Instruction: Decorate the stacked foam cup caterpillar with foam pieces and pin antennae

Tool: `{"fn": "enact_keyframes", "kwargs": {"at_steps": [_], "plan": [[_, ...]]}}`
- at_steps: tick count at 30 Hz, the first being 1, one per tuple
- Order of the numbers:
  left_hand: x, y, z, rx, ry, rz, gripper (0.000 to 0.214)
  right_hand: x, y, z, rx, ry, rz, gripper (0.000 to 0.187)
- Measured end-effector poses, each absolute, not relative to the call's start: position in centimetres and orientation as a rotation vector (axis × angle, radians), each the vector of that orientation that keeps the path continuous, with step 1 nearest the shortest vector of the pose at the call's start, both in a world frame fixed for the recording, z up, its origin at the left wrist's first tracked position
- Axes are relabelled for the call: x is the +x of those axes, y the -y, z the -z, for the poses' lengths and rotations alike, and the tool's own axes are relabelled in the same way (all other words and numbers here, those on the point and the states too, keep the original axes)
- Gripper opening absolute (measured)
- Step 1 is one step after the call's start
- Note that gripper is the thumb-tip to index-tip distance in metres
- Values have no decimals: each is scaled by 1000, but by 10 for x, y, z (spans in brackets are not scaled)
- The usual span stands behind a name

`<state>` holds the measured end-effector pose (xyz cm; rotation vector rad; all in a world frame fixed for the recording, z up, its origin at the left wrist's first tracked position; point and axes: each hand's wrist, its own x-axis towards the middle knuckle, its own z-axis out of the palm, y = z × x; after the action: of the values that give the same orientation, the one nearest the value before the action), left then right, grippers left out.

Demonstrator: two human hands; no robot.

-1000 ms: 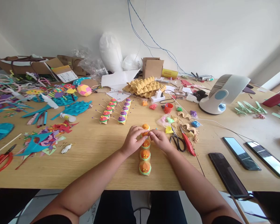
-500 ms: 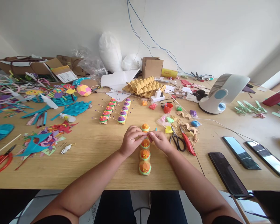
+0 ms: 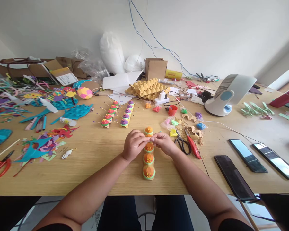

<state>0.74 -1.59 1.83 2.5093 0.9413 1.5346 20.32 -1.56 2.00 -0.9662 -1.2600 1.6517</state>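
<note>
A row of orange and green egg-carton cups (image 3: 148, 159) runs toward me down the middle of the wooden table (image 3: 91, 166). My left hand (image 3: 133, 145) and my right hand (image 3: 164, 143) meet over the row, just behind its far cup (image 3: 148, 130). Both hands are closed in a pinch, fingertips touching at the middle. What they pinch is too small to make out. One cup of the row is hidden beneath my fingers.
Two more rows of decorated cups with pins (image 3: 115, 114) stand farther back. Black scissors (image 3: 182, 145) and a red cutter (image 3: 193, 147) lie right of my hands. Three phones (image 3: 248, 166) and a white fan (image 3: 227, 94) are at the right. Paper scraps (image 3: 43, 141) and red scissors (image 3: 0, 166) lie left.
My hands have stayed over the row, with only small finger movements. The view has shifted slightly.
</note>
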Motion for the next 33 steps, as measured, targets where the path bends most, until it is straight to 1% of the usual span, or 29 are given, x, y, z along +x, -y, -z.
{"fn": "enact_keyframes", "kwargs": {"at_steps": [7,15,19,29,33], "plan": [[4,15,-16,2615,-952,-1529,11,202,17,-23,-940,1181,-1705,38],[0,18,-18,2650,-962,-1481,10,202,18,-24,-933,1208,-1683,37],[0,18,-18,2638,-923,-1545,13,202,17,-21,-940,1217,-1648,37],[2,19,-20,2571,-1076,-1516,7,196,21,-26,-988,1299,-1462,35],[5,18,-22,2357,-1110,-1581,6,199,18,-25,-978,1186,-1481,33]]}}
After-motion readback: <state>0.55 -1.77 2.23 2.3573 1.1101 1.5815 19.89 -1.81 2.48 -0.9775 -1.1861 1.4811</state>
